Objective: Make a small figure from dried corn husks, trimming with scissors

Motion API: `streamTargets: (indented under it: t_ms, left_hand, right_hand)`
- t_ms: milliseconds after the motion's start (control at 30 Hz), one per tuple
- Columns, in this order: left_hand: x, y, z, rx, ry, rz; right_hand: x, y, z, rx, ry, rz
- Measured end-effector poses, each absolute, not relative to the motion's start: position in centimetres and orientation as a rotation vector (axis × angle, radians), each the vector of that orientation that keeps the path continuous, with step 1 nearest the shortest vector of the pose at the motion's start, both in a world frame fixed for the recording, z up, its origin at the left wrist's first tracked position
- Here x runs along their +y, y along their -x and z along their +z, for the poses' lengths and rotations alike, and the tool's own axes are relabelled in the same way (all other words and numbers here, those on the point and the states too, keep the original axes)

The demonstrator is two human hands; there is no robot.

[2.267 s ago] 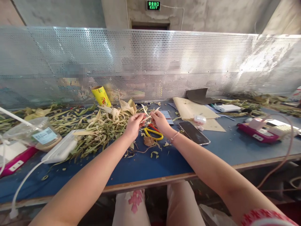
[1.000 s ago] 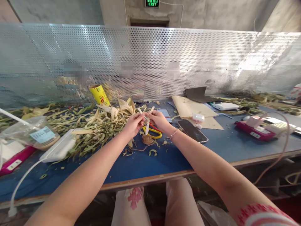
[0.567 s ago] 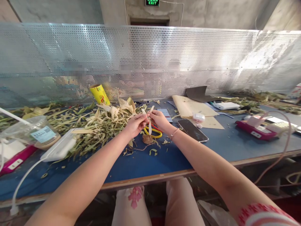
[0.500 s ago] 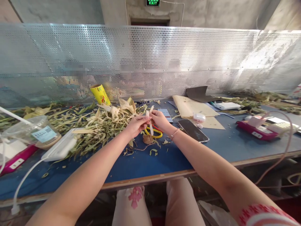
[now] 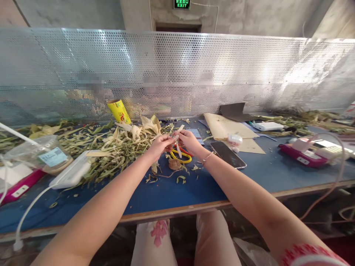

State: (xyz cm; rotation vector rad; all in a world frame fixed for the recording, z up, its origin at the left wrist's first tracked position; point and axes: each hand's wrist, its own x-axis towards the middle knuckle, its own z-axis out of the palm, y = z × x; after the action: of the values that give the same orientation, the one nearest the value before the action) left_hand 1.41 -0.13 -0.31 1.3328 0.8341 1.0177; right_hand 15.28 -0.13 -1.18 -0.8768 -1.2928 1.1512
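My left hand [image 5: 161,146] and my right hand [image 5: 189,142] meet above the blue table, fingertips pinched together on a pale dried husk strip [image 5: 179,150]. One end of the strip pokes up between the fingers and another hangs below them. Right under my hands lie yellow-and-red-handled scissors [image 5: 186,160], partly covered. A small ball of brown twine [image 5: 174,164] rests in front of them with a loose tail. Left of my hands spreads a heap of dried husks and leaf strips [image 5: 122,149].
A yellow cardboard tube [image 5: 119,111] leans near the perforated metal screen [image 5: 180,74]. To the right lie a phone [image 5: 228,154], an earbud case [image 5: 235,139], brown paper [image 5: 222,127] and a magenta power strip [image 5: 302,155]. A white power bank [image 5: 72,170] and plastic cup [image 5: 52,155] stand left.
The upper end of the husk strip now leans further right, and the hanging end has shifted slightly. Both hands stay pinched in nearly the same place.
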Motion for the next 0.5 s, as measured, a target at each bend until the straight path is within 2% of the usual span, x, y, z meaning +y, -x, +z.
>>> streamTargets:
  t_ms: [333, 500]
  left_hand:
    - [-0.51, -1.59, 0.26, 0.824, -1.159, 1.145]
    - [-0.54, -1.63, 0.08, 0.721, -1.114, 1.097]
  right_hand:
    - [0.03, -15.27, -1.07, -1.244, 0.857, 1.149]
    - [-0.58, -15.36, -0.88, -1.356, 0.869, 1.131]
